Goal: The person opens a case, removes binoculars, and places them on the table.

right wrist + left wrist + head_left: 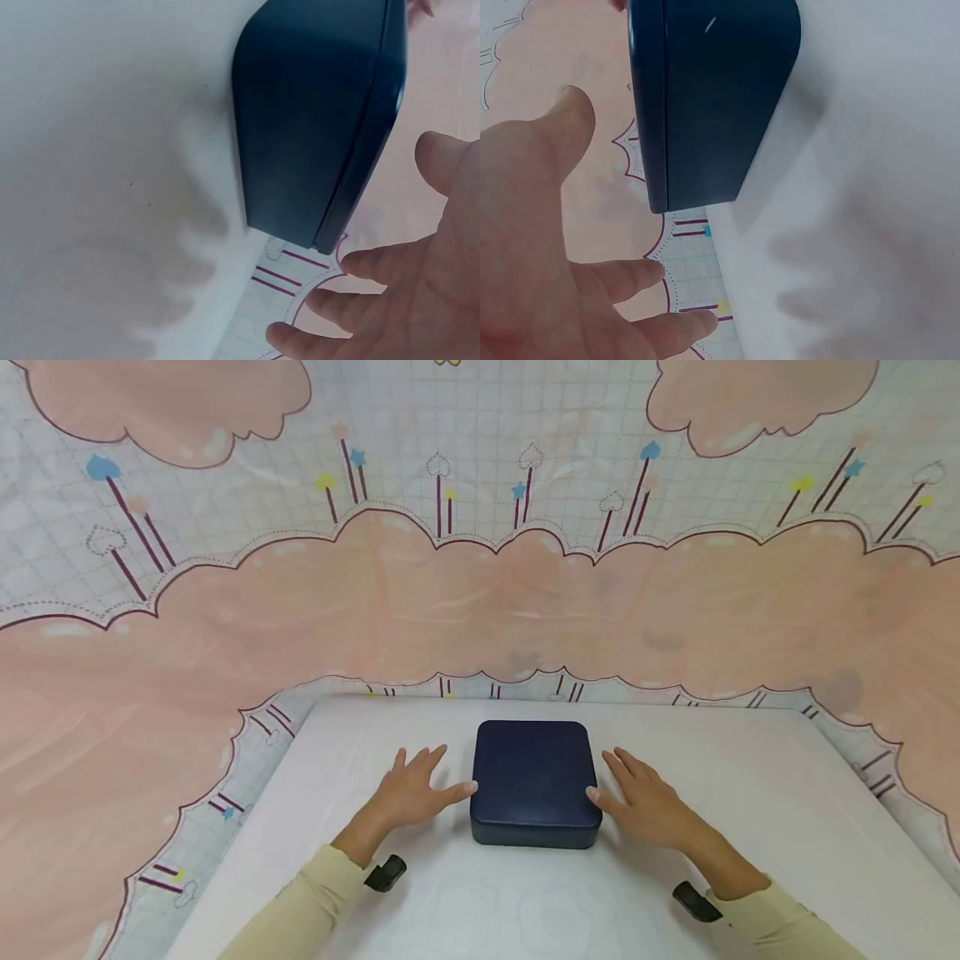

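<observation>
A dark blue square box [534, 772] with rounded corners and a lid seam lies flat on the white table. To its left, my left hand [411, 792] hovers with fingers spread and the thumb near the box's left edge. On the other side my right hand [643, 800] is held the same way, its thumb tip overlapping the right edge in the head view. Both wrist views show a gap between the thumb and the side of the box [712, 105]. The right fingers [375, 262] are loosely extended and hold nothing.
The white tabletop [517, 902] extends around the box. Behind and beside it hangs a cloth [480, 610] printed with pink clouds and small stars. A black wrist strap piece [386, 873] sits under the left wrist, another [696, 902] under the right.
</observation>
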The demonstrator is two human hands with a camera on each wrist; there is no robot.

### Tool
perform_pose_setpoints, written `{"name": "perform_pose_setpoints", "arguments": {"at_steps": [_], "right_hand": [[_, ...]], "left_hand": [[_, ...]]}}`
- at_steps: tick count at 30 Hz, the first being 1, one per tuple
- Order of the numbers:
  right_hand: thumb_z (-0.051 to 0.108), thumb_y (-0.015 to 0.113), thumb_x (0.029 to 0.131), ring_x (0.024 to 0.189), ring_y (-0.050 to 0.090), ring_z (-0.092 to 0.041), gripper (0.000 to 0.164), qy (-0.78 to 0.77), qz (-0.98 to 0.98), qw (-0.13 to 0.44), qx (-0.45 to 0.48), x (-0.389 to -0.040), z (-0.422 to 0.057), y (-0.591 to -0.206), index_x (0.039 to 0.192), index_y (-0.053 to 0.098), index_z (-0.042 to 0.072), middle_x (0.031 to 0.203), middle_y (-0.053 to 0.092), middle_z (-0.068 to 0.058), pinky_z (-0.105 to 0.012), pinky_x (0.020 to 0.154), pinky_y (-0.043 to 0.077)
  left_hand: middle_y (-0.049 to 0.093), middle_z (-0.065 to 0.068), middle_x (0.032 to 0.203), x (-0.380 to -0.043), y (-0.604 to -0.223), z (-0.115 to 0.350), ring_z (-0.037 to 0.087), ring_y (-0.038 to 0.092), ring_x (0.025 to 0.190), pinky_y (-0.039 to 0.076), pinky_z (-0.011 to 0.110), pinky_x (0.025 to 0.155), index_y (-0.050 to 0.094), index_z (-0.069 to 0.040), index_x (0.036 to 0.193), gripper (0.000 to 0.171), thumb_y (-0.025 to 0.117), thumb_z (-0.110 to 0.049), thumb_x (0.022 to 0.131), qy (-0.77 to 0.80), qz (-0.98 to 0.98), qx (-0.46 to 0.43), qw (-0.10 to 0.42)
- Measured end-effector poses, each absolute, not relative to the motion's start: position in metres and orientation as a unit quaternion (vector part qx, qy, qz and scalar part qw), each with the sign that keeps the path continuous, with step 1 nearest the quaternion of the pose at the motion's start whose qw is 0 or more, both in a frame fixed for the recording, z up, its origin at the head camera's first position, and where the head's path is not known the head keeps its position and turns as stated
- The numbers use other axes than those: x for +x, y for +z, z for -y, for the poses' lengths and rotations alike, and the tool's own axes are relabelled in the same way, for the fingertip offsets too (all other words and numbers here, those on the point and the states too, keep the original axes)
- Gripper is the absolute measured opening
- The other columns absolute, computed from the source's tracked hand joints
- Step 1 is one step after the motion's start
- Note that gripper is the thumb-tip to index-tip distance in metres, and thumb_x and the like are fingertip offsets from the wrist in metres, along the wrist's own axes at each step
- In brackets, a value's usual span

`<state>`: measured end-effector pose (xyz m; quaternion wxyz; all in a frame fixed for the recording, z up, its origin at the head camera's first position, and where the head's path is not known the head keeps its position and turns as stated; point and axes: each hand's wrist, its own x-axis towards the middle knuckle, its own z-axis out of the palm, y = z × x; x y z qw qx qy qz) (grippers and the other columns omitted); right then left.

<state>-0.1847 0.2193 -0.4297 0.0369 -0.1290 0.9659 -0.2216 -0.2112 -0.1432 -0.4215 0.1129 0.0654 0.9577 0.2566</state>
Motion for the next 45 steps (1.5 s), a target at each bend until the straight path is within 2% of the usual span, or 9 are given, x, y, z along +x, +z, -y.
{"name": "perform_pose_setpoints", "arguments": {"at_steps": [4, 9, 14, 17, 22, 26, 29, 36, 45], "right_hand": [[0.059, 0.049, 0.105, 0.153, 0.022, -0.058, 0.085, -0.262, -0.955, 0.065, -0.122, -0.188, -0.22, -0.429, 0.163, 0.027, 0.0, 0.169, 0.022, -0.031, -0.078, 0.118, 0.025], [0.059, 0.049, 0.105, 0.155, 0.02, -0.057, 0.086, -0.303, -0.941, 0.104, -0.111, -0.192, -0.216, -0.429, 0.164, 0.025, 0.002, 0.17, 0.021, -0.031, -0.077, 0.12, 0.022], [0.06, 0.05, 0.105, 0.157, 0.019, -0.053, 0.086, -0.345, -0.925, 0.134, -0.086, -0.193, -0.217, -0.429, 0.165, 0.023, 0.004, 0.171, 0.02, -0.028, -0.073, 0.122, 0.022], [0.06, 0.05, 0.105, 0.156, 0.023, -0.053, 0.085, -0.375, -0.912, 0.15, -0.071, -0.192, -0.218, -0.428, 0.165, 0.023, 0.007, 0.172, 0.02, -0.026, -0.073, 0.121, 0.026], [0.06, 0.051, 0.104, 0.152, 0.033, -0.05, 0.083, -0.41, -0.896, 0.163, -0.051, -0.193, -0.215, -0.426, 0.165, 0.025, 0.01, 0.171, 0.026, -0.022, -0.07, 0.117, 0.037], [0.055, 0.051, 0.106, 0.145, 0.045, -0.046, 0.08, -0.433, -0.885, 0.165, -0.042, -0.195, -0.213, -0.426, 0.164, 0.027, 0.007, 0.167, 0.033, -0.024, -0.059, 0.112, 0.049], [0.049, 0.052, 0.107, 0.132, 0.057, -0.04, 0.076, -0.454, -0.875, 0.166, -0.035, -0.197, -0.213, -0.426, 0.163, 0.028, 0.004, 0.161, 0.04, -0.026, -0.05, 0.103, 0.057], [0.041, 0.052, 0.109, 0.12, 0.064, -0.033, 0.069, -0.5, -0.848, 0.175, -0.003, -0.203, -0.211, -0.426, 0.161, 0.031, 0.001, 0.149, 0.051, -0.027, -0.042, 0.096, 0.061], [0.034, 0.054, 0.109, 0.104, 0.066, -0.027, 0.057, -0.554, -0.814, 0.171, 0.026, -0.211, -0.208, -0.425, 0.15, 0.044, -0.004, 0.143, 0.054, -0.028, -0.041, 0.087, 0.064]], "left_hand": [[0.033, 0.021, 0.169, -0.211, -0.418, 0.141, 0.053, 0.005, 0.16, 0.016, 0.074, 0.124, 0.034, -0.013, 0.164, 0.099, 0.063, -0.073, 0.091, 0.3, -0.943, 0.059, 0.132], [0.031, 0.017, 0.171, -0.21, -0.419, 0.14, 0.049, 0.004, 0.161, 0.017, 0.077, 0.122, 0.033, -0.018, 0.165, 0.097, 0.061, -0.074, 0.091, 0.338, -0.926, 0.04, 0.166], [0.033, 0.018, 0.17, -0.212, -0.417, 0.136, 0.045, 0.019, 0.16, 0.024, 0.073, 0.122, 0.031, -0.021, 0.165, 0.097, 0.062, -0.075, 0.091, 0.382, -0.904, 0.042, 0.188], [0.034, 0.017, 0.17, -0.214, -0.416, 0.134, 0.043, 0.029, 0.157, 0.029, 0.069, 0.122, 0.032, -0.021, 0.165, 0.096, 0.064, -0.072, 0.091, 0.404, -0.893, 0.039, 0.196], [0.035, 0.018, 0.169, -0.215, -0.416, 0.131, 0.043, 0.032, 0.156, 0.031, 0.067, 0.122, 0.035, -0.017, 0.163, 0.094, 0.069, -0.066, 0.091, 0.429, -0.879, 0.038, 0.204], [0.037, 0.02, 0.167, -0.219, -0.414, 0.13, 0.044, 0.034, 0.155, 0.032, 0.068, 0.121, 0.036, -0.013, 0.162, 0.09, 0.071, -0.06, 0.093, 0.475, -0.851, 0.034, 0.222], [0.04, 0.022, 0.165, -0.223, -0.412, 0.13, 0.045, 0.035, 0.154, 0.032, 0.068, 0.121, 0.035, -0.01, 0.162, 0.086, 0.072, -0.05, 0.096, 0.529, -0.813, 0.019, 0.243], [0.05, 0.022, 0.158, -0.23, -0.411, 0.134, 0.046, 0.044, 0.148, 0.044, 0.063, 0.115, 0.037, -0.008, 0.16, 0.08, 0.076, -0.036, 0.096, 0.597, -0.757, -0.046, 0.261], [0.059, 0.024, 0.147, -0.23, -0.409, 0.124, 0.043, 0.054, 0.139, 0.047, 0.063, 0.112, 0.044, 0.001, 0.152, 0.07, 0.077, -0.021, 0.094, 0.603, -0.755, -0.086, 0.242]]}}
